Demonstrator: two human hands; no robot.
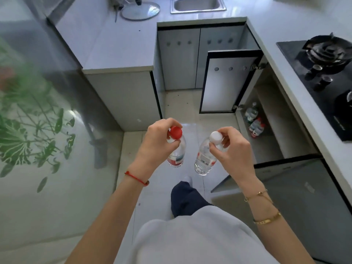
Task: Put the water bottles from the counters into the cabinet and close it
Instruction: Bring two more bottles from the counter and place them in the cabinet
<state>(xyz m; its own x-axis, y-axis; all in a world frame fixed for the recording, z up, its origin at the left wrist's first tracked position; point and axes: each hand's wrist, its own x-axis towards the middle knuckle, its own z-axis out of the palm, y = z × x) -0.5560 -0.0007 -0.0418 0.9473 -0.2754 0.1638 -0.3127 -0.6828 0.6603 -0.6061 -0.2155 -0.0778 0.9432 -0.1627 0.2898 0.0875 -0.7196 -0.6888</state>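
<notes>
My left hand [159, 139] grips a clear water bottle with a red cap [177, 153] by its neck, hanging above the floor. My right hand [231, 147] holds a second clear bottle with a white cap [204, 161] the same way. To the right, the cabinet [270, 119] under the stove counter stands with its door [226, 82] swung wide open. Inside on the lower shelf stand other water bottles [254, 119], some with red caps.
A grey counter [118, 44] runs on the left, with a sink [198, 4] and a round glass lid [141, 10] at the back. A black gas stove [323, 73] sits on the right counter. A glass panel with green leaf print [34, 121] stands at left. My leg [186, 199] is below.
</notes>
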